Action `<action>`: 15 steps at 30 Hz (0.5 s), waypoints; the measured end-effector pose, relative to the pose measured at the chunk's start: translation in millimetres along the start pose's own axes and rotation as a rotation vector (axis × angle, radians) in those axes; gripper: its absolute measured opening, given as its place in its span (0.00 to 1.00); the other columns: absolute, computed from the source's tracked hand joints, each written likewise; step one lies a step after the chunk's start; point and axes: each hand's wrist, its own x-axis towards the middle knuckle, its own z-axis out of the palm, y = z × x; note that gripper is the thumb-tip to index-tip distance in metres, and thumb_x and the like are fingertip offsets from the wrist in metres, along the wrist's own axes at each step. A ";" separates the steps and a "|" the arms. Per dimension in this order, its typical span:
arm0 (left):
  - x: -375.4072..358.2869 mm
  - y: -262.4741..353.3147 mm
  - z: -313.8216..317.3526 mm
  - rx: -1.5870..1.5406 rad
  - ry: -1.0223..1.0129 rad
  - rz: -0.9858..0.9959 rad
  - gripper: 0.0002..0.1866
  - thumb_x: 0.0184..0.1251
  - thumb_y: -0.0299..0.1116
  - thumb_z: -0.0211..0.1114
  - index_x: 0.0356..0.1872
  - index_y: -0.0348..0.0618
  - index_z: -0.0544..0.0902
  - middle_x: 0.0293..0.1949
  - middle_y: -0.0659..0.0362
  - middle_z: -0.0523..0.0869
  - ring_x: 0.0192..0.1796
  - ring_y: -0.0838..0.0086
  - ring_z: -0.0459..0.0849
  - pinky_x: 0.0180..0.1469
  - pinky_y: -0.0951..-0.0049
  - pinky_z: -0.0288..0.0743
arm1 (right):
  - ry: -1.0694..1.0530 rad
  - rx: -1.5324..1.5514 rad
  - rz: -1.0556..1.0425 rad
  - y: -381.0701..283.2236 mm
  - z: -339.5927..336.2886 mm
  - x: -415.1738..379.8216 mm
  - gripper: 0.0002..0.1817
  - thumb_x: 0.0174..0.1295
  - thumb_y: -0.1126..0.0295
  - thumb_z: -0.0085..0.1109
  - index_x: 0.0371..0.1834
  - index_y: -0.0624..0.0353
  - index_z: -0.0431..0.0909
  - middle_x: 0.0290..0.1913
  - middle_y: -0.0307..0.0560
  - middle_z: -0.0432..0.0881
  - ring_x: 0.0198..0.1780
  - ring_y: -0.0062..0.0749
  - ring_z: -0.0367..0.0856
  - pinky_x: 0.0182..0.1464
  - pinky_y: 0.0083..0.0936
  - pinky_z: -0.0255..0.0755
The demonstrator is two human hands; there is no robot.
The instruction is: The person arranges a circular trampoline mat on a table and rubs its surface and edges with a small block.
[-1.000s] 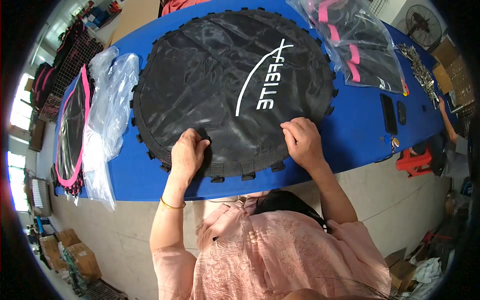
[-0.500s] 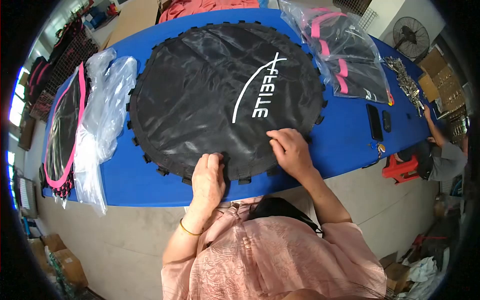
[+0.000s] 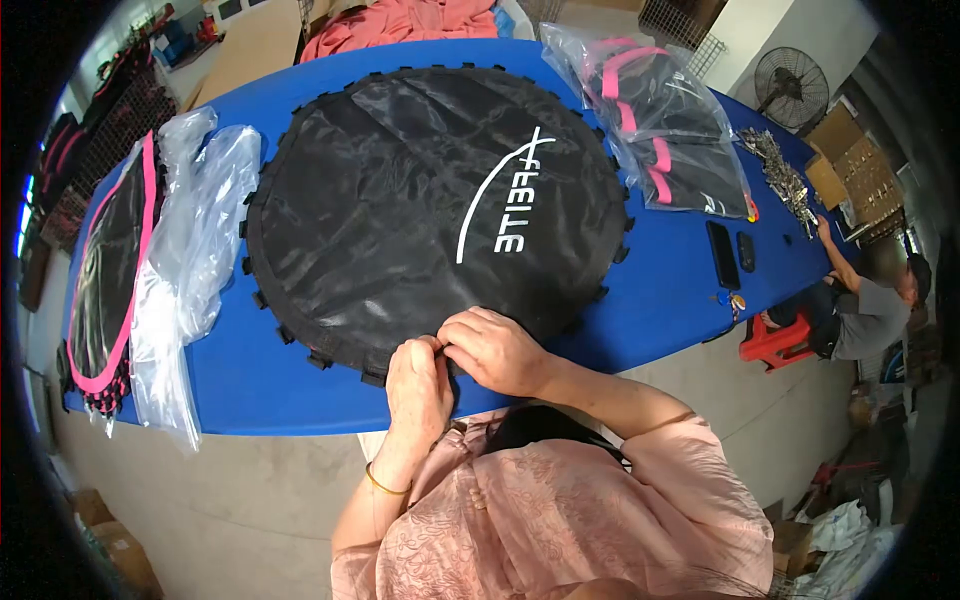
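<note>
A round black trampoline mat (image 3: 380, 220) lies flat on the blue-covered table, with short tabs spaced around its rim and white lettering on its right half. At the near edge my left hand (image 3: 415, 388) is closed in a pinch on the mat's rim. My right hand (image 3: 492, 352) is beside it, fingertips close to the left ones, also closed on the rim. The bit of edge between the fingers is mostly hidden.
Clear plastic bags (image 3: 185, 260) and a pink-edged black mat (image 3: 110, 260) lie at left. Bagged pink-and-black pieces (image 3: 665, 130), a phone (image 3: 721, 254), keys (image 3: 735, 302) and a metal pile (image 3: 780, 175) are at right. A co-worker (image 3: 865, 310) sits beyond the table's right side.
My right hand has moved left along the near edge to meet my left hand and has closed on the rim. The left hand stays on the rim; the whole view has shifted slightly.
</note>
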 end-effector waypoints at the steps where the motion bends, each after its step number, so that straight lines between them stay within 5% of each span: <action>1: -0.4 -0.6 0.6 -0.007 0.002 0.001 0.13 0.66 0.16 0.66 0.50 0.36 0.77 0.43 0.45 0.85 0.47 0.48 0.83 0.52 0.52 0.78 | 0.005 0.008 0.011 0.4 2.7 0.3 0.09 0.66 0.76 0.67 0.47 0.62 0.83 0.47 0.50 0.86 0.51 0.50 0.85 0.57 0.41 0.80; 8: -7.3 -5.2 0.7 -0.035 0.029 0.000 0.14 0.68 0.18 0.68 0.52 0.33 0.78 0.50 0.42 0.85 0.53 0.45 0.84 0.59 0.52 0.78 | 0.100 -0.201 0.046 19.9 -19.8 -3.9 0.07 0.66 0.71 0.70 0.46 0.55 0.86 0.43 0.46 0.88 0.48 0.48 0.87 0.52 0.42 0.78; 10: -10.6 -8.8 1.0 -0.036 0.045 0.000 0.15 0.68 0.18 0.68 0.54 0.32 0.78 0.52 0.41 0.85 0.55 0.45 0.84 0.61 0.52 0.78 | 0.160 -0.333 0.253 38.0 -53.0 -3.7 0.05 0.65 0.69 0.72 0.43 0.53 0.88 0.42 0.46 0.90 0.46 0.48 0.88 0.52 0.41 0.77; 13: -12.7 -10.5 0.5 -0.057 0.041 0.001 0.16 0.68 0.19 0.69 0.54 0.32 0.78 0.54 0.41 0.84 0.57 0.44 0.83 0.63 0.52 0.77 | 0.500 -0.244 0.493 87.2 -89.0 -25.8 0.05 0.65 0.74 0.74 0.41 0.61 0.87 0.38 0.45 0.89 0.39 0.29 0.88 0.42 0.27 0.80; 15: -12.0 -12.4 1.2 -0.070 0.043 0.008 0.16 0.68 0.19 0.69 0.54 0.32 0.78 0.53 0.41 0.84 0.56 0.44 0.83 0.63 0.52 0.77 | 0.539 -0.311 0.626 107.1 -108.3 -43.8 0.06 0.65 0.74 0.75 0.43 0.60 0.88 0.37 0.41 0.88 0.36 0.24 0.84 0.43 0.25 0.79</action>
